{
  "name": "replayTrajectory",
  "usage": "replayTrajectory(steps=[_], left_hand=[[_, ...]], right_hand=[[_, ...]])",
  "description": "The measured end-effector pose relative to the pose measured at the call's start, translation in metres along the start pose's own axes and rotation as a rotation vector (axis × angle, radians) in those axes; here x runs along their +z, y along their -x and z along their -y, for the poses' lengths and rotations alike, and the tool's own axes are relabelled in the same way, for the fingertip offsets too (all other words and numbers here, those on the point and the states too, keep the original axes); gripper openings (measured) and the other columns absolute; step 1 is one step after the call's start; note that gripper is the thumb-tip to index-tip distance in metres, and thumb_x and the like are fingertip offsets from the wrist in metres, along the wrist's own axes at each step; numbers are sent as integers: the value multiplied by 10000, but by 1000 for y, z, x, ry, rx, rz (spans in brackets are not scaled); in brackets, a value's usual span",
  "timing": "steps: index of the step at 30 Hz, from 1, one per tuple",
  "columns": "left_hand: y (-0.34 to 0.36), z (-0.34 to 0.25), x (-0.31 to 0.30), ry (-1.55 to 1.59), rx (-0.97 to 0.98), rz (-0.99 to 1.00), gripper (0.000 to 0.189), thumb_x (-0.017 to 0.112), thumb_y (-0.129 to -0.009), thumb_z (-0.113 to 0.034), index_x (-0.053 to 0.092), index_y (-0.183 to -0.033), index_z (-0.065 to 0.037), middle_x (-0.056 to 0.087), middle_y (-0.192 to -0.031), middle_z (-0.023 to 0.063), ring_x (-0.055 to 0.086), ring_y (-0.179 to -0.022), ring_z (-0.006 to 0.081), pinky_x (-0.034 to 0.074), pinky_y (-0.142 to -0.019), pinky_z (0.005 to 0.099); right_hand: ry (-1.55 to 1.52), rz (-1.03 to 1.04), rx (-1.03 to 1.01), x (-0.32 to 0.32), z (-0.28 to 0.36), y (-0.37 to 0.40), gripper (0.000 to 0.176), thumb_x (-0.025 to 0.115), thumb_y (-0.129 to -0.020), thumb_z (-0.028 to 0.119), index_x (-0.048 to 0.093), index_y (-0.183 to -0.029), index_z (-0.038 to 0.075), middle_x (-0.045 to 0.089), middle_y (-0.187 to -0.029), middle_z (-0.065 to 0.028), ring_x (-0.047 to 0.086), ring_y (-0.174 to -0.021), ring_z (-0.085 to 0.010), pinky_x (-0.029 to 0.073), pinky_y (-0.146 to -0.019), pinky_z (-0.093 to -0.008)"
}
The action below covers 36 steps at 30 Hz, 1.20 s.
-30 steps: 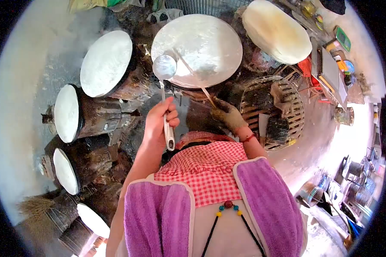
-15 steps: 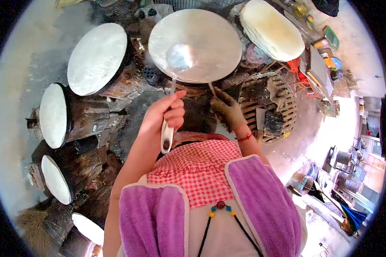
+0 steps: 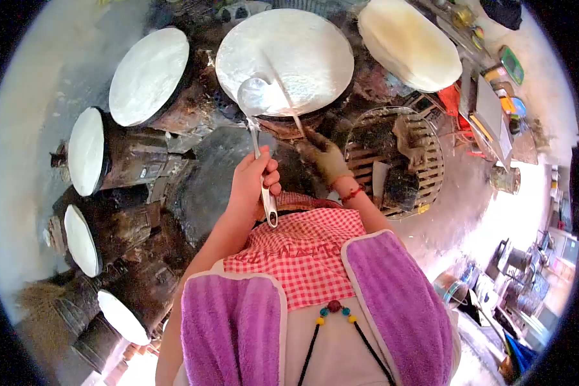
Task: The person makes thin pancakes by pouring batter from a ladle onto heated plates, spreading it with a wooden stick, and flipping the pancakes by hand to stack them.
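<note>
A soot-dark cooking yard rings the person with round griddles. The left hand (image 3: 254, 183), closed on the ladle (image 3: 253, 96), has drawn its bowl back from over the middle griddle (image 3: 302, 45) to the 7 o'clock rim, so the pour looks finished. The gloved right hand (image 3: 321, 156) grips a thin stick (image 3: 282, 87) lying across the griddle, with stacked sheets (image 3: 408, 42) at 1 o'clock, a slatted basket (image 3: 431, 138) at 3 and nothing in the way.

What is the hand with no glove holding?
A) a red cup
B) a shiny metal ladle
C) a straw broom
B: the bare left hand grips the white handle of the shiny metal ladle, its bowl at the edge of the big round silvery griddle; the gloved right hand holds a thin wooden stick.
</note>
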<state>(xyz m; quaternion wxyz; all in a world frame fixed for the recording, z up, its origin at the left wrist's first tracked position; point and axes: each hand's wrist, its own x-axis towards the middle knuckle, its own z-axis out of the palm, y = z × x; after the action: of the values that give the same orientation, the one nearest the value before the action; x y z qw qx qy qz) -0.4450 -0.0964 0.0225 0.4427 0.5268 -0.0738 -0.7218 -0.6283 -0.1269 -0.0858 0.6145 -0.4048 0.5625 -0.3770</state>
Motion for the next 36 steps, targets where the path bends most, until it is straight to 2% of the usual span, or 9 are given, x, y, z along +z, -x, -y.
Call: replayTrajectory(steps=[9, 13, 18, 22, 27, 28, 31, 33, 36], left_hand=[[11, 9, 29, 156, -90, 45, 166, 502, -967, -195, 442, -1026, -52, 500, -789, 30, 434, -565, 96, 392, -471, 269], [8, -13, 0, 1223, -509, 484, 194, 399, -1000, -163, 442, -1085, 7, 414, -710, 11, 400, -532, 102, 391, -496, 259], [70, -9, -38, 750, 16, 656, 479, 363, -1016, -202, 240, -1433, -2, 360, -708, -6, 315, -455, 42, 267, -329, 189], [83, -21, -47, 853, 86, 554, 418, 339, -1021, -190, 310, -1376, 31, 359, -720, 0, 339, -464, 55, 288, -343, 199], [101, -29, -103, 877, 116, 490, 384, 360, -1008, -155, 347, -1330, 53, 361, -702, -20, 328, -461, 41, 284, -336, 187], [103, -21, -120, 859, 179, 474, 404, 347, -1009, -150, 305, -1351, 60, 373, -709, -5, 351, -464, 46, 301, -332, 196], [113, 1, -172, 891, 308, 433, 404, 365, -1005, -147, 307, -1349, 56, 370, -691, -8, 363, -467, 43, 315, -335, 193], [108, 26, -219, 966, 368, 380, 375, 385, -1002, -156, 356, -1321, 41, 354, -674, -21, 346, -466, 35, 308, -340, 180], [142, 42, -281, 1035, 436, 211, 321, 420, -991, -156, 431, -1263, 13, 326, -653, -35, 305, -457, 35, 270, -356, 181]], right_hand=[[8, 113, 112, -8, -38, 4, 475, 688, -853, 201, 551, -1276, 34, 657, -1066, -57, 582, -879, -110, 479, -787, -260], [-27, 202, 68, -39, -18, 2, 472, 718, -820, 187, 572, -1243, 36, 657, -1066, -56, 592, -884, -128, 484, -785, -268], [-296, -123, 45, -95, -5, -7, 389, 671, -847, 119, 590, -1221, 55, 666, -1036, -92, 639, -871, -166, 511, -731, -267], [639, -35, -179, -38, 1, -16, 370, 647, -873, 237, 618, -1171, 20, 652, -1122, -126, 628, -1003, -228, 479, -883, -323], [536, 183, -518, -15, 22, -22, 405, 690, -843, 186, 599, -1206, 30, 609, -1200, -79, 530, -1122, -175, 387, -983, -298], [472, 33, -43, -29, 24, -29, 388, 635, -880, 177, 578, -1239, 41, 586, -1257, -56, 509, -1178, -190, 378, -1012, -317], [376, -2, 5, -67, -7, -36, 390, 485, -965, 180, 489, -1341, 76, 584, -1255, -69, 562, -1098, -236, 443, -938, -359], [956, 2, -361, -41, -64, -51, 381, 494, -977, 277, 554, -1240, 8, 629, -1178, -106, 619, -987, -184, 487, -859, -300], [687, 455, -271, 26, -120, -80, 499, 647, -880, 237, 499, -1312, 35, 561, -1278, -89, 536, -1132, -198, 421, -937, -325]])
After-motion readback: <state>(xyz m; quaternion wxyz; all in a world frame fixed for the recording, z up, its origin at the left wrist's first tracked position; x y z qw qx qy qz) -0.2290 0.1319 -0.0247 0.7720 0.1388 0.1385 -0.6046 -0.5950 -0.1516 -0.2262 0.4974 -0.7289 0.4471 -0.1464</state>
